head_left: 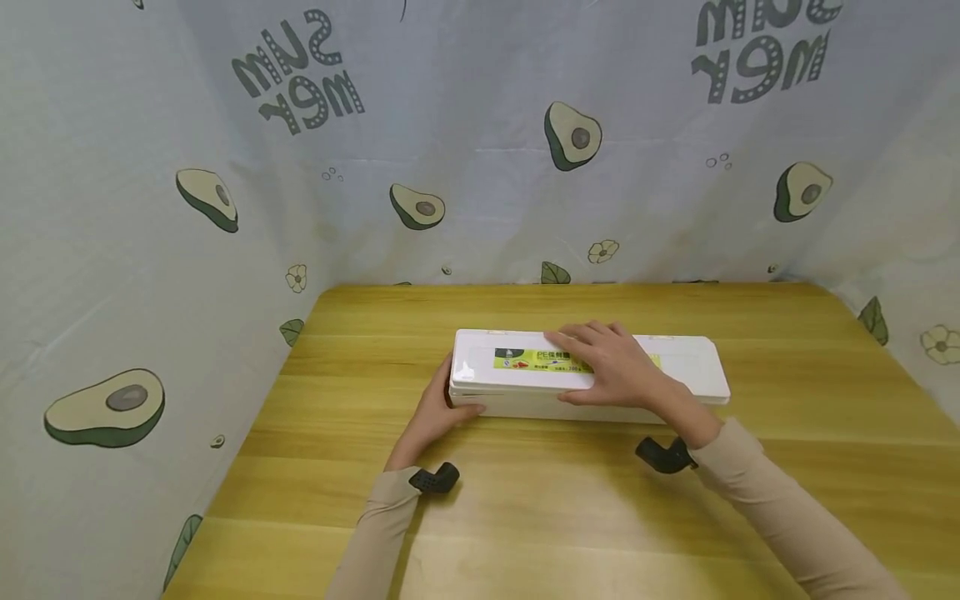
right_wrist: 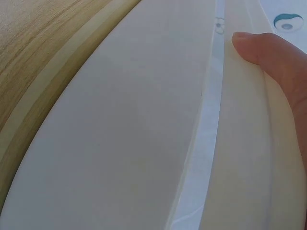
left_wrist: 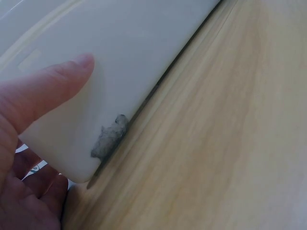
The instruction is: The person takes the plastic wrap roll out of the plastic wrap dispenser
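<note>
A long white cling film box [head_left: 693, 367] with a green and yellow label [head_left: 517, 359] lies crosswise on the wooden table. My left hand [head_left: 435, 410] grips its left end, the thumb along the front wall and the fingers round the end. In the left wrist view, a grey smudged patch [left_wrist: 110, 138] shows low on the box wall. My right hand [head_left: 618, 367] holds the box from above near the middle, fingers across the lid [head_left: 472, 350] and thumb at its front edge. A narrow strip shows between lid and lower wall in the right wrist view. The box's inside is hidden.
Wooden table top [head_left: 525, 517] extends around the box on all sides. A white curtain [head_left: 480, 225] printed with avocados and lettering hangs behind and at the sides. Black wrist camera mounts [head_left: 437, 478] stick out from both sleeves.
</note>
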`<action>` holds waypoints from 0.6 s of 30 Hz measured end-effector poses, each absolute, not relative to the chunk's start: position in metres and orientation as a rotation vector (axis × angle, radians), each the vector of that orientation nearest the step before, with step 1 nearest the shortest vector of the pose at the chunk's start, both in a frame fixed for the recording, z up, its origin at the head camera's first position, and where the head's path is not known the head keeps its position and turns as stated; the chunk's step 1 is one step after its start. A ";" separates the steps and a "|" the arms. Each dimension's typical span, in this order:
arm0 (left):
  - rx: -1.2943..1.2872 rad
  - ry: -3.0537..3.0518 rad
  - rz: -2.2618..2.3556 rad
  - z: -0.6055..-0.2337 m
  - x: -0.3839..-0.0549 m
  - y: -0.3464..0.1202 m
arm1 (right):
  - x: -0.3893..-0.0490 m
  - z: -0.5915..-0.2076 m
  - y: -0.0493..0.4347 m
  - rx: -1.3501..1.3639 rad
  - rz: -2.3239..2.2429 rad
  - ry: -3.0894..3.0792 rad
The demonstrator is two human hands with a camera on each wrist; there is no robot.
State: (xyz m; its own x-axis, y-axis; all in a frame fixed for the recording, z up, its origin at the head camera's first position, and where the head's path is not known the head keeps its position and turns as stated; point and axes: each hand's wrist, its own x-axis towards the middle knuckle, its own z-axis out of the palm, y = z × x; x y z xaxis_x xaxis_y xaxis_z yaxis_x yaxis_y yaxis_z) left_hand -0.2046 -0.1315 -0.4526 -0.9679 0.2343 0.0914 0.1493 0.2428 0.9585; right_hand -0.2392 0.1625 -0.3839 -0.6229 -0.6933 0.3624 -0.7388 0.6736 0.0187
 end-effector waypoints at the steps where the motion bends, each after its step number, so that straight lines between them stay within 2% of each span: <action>1: 0.363 2.424 1.848 -0.452 -0.204 -0.131 | -0.239 -0.384 0.163 1.127 0.185 -2.550; 18: 0.333 2.485 1.781 -0.449 -0.200 -0.131 | -0.231 -0.382 0.179 1.054 0.177 -2.597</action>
